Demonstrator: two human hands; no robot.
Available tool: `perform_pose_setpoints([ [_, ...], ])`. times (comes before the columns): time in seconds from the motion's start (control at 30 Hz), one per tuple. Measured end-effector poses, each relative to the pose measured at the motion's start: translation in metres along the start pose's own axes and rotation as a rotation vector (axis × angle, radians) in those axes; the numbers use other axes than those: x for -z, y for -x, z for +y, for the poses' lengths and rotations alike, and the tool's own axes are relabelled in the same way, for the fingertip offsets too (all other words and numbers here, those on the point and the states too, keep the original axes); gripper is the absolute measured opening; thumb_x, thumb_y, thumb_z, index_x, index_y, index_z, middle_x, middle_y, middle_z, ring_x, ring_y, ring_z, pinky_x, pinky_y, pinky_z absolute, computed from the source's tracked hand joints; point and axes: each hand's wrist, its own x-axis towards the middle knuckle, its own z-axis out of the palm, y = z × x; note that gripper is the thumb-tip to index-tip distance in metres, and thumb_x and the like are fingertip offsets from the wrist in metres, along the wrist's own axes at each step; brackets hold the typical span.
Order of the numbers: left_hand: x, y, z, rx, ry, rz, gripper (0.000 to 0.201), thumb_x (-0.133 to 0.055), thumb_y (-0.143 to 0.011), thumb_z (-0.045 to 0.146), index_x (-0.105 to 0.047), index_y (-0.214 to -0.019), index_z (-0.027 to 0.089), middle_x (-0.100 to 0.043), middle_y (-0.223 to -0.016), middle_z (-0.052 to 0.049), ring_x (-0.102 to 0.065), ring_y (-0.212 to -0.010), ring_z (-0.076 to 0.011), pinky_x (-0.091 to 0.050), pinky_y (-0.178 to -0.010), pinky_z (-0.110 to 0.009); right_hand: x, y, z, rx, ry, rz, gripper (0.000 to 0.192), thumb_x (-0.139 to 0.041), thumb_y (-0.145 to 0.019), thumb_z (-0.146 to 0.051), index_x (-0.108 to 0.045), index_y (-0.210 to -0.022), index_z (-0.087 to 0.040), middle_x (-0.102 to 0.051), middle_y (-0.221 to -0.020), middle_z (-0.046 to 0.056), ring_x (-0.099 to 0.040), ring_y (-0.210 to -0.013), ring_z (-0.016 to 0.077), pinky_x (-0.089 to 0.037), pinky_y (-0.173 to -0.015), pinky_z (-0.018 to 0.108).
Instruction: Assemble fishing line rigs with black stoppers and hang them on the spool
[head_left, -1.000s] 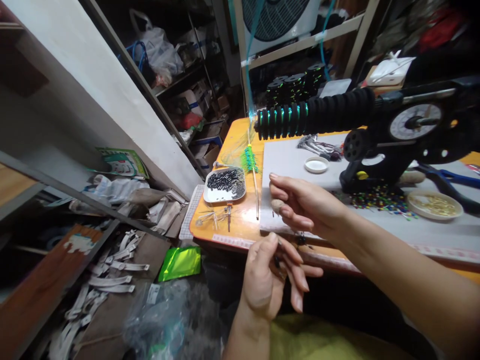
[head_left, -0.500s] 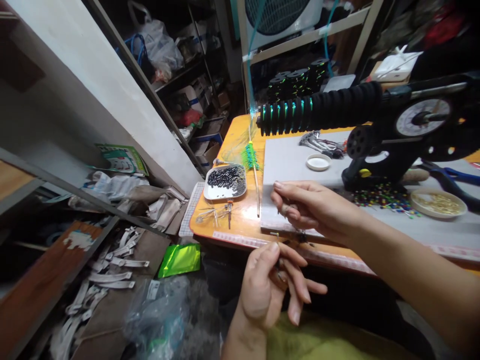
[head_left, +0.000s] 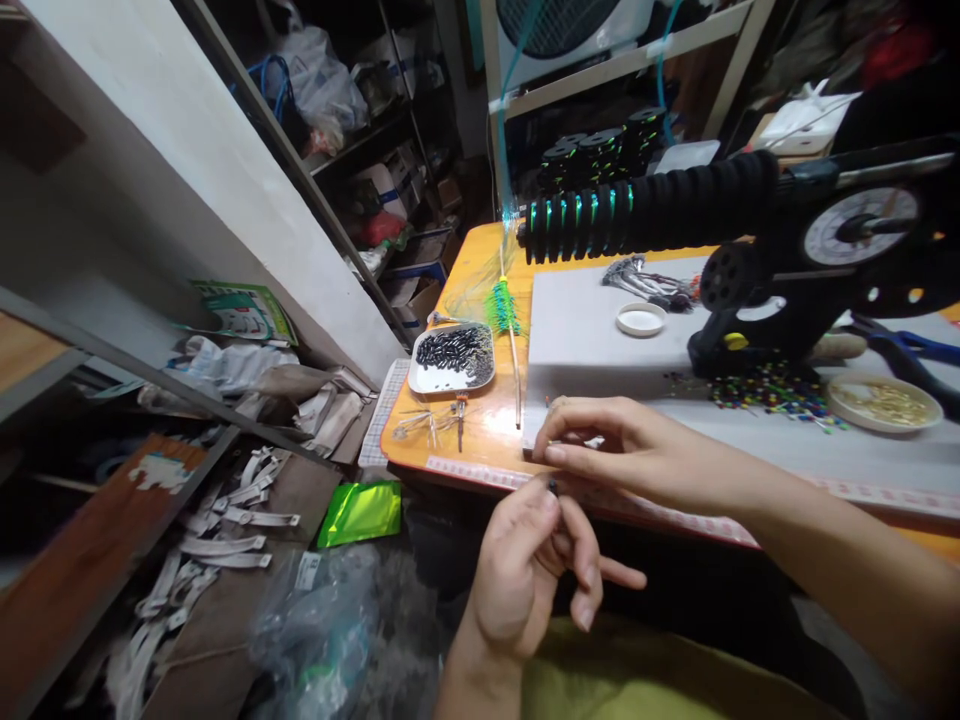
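Note:
My left hand is low in front of the table edge, thumb and index finger pinched on a small dark piece, too small to name. Its other fingers are loosely curled. Just above, my right hand is palm down over the table's front edge, thumb and fingertips drawn together; whatever they hold, if anything, is hidden. To the left, a white tray holds small black cylinders and fine metal bits. A thin rod with a green-and-blue wrapped part lies between tray and grey board.
A black machine with a thread-wound shaft stands on the right. Near it are coloured beads, a dish of gold pieces, a small white dish and blue-handled pliers. A white pillar rises at left.
My right hand has lowered and turned palm down, closer to the left hand. The left hand stays nearly in place, and the dark piece at its fingertips now shows.

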Motion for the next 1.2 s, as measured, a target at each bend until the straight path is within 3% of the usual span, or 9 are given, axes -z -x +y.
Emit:
perform_pose_setpoints([
  [0.1,0.0,0.004,-0.002,0.006,-0.06,0.04,0.027,-0.055,-0.101,0.037,-0.057,-0.116,0.015,-0.064,-0.058,0.006,-0.058,-0.036,-0.007,-0.061,-0.063,-0.028,-0.003,0.004,0.009,-0.015,-0.062,0.013,0.033,-0.069,-0.089,-0.049,-0.068,-0.088,-0.017,-0.066,-0.082,0.004,-0.059,-0.075,0.0166,-0.048,-0.066,0.026],
  [0.2,-0.003,0.01,-0.006,-0.115,-0.187,0.145,0.027,-0.054,-0.102,0.042,-0.052,-0.114,0.018,-0.073,-0.069,0.002,-0.066,-0.046,-0.0116,-0.058,-0.06,-0.027,-0.012,0.008,0.019,-0.095,-0.278,0.033,0.036,-0.07,-0.088,-0.053,-0.067,-0.088,-0.017,-0.063,-0.072,0.001,-0.054,-0.061,0.0115,-0.043,-0.053,0.021],
  [0.37,-0.014,0.02,-0.015,-0.384,-0.463,0.328,0.017,-0.044,-0.107,0.036,-0.046,-0.115,0.022,-0.079,-0.08,-0.002,-0.073,-0.084,-0.0175,-0.053,-0.09,-0.037,-0.027,0.01,0.028,-0.086,-0.517,0.087,0.035,-0.074,-0.087,-0.05,-0.067,-0.086,-0.015,-0.07,-0.075,0.003,-0.06,-0.058,0.0092,-0.047,-0.053,0.019],
  [0.57,-0.02,0.019,-0.019,-0.501,-0.481,0.266,0.012,-0.039,-0.108,0.027,-0.046,-0.116,0.022,-0.079,-0.077,-0.001,-0.069,-0.091,-0.0173,-0.046,-0.097,-0.039,-0.041,0.011,0.033,-0.091,-0.703,0.107,0.033,-0.075,-0.088,-0.048,-0.066,-0.084,-0.017,-0.067,-0.068,0.0,-0.056,-0.05,0.0052,-0.041,-0.047,0.014],
  [0.7,-0.016,0.02,-0.026,-0.53,-0.442,0.252,0.012,-0.04,-0.108,0.027,-0.044,-0.119,0.023,-0.08,-0.079,-0.001,-0.07,-0.082,-0.0156,-0.046,-0.094,-0.037,-0.051,0.015,0.035,-0.091,-0.764,0.061,0.03,-0.069,-0.093,-0.048,-0.066,-0.09,-0.018,-0.062,-0.065,-0.003,-0.043,-0.038,-0.0003,-0.031,-0.043,0.014],
  [0.97,-0.008,0.027,-0.039,-0.502,-0.349,0.25,0.01,-0.043,-0.107,0.032,-0.044,-0.114,0.024,-0.078,-0.071,0.001,-0.07,-0.074,-0.0161,-0.047,-0.079,-0.032,-0.066,0.022,0.039,-0.113,-0.69,0.211,0.039,-0.076,-0.084,-0.056,-0.068,-0.08,-0.017,-0.066,-0.074,0.003,-0.054,-0.059,0.0077,-0.04,-0.05,0.016],
  [1.1,-0.011,0.026,-0.036,-0.504,-0.323,0.236,0.009,-0.042,-0.107,0.031,-0.045,-0.113,0.024,-0.078,-0.07,0.001,-0.07,-0.078,-0.0147,-0.046,-0.082,-0.03,-0.067,0.02,0.039,-0.135,-0.713,0.209,0.035,-0.078,-0.083,-0.052,-0.071,-0.082,-0.017,-0.063,-0.071,0.001,-0.054,-0.056,0.0055,-0.038,-0.049,0.014],
  [1.2,-0.014,0.023,-0.033,-0.517,-0.302,0.215,0.009,-0.042,-0.107,0.03,-0.047,-0.112,0.024,-0.078,-0.071,0.001,-0.069,-0.077,-0.0127,-0.045,-0.087,-0.03,-0.065,0.018,0.037,-0.105,-0.837,0.162,0.031,-0.076,-0.086,-0.049,-0.072,-0.088,-0.019,-0.059,-0.067,-0.002,-0.047,-0.043,0.0022,-0.031,-0.04,0.014],
])
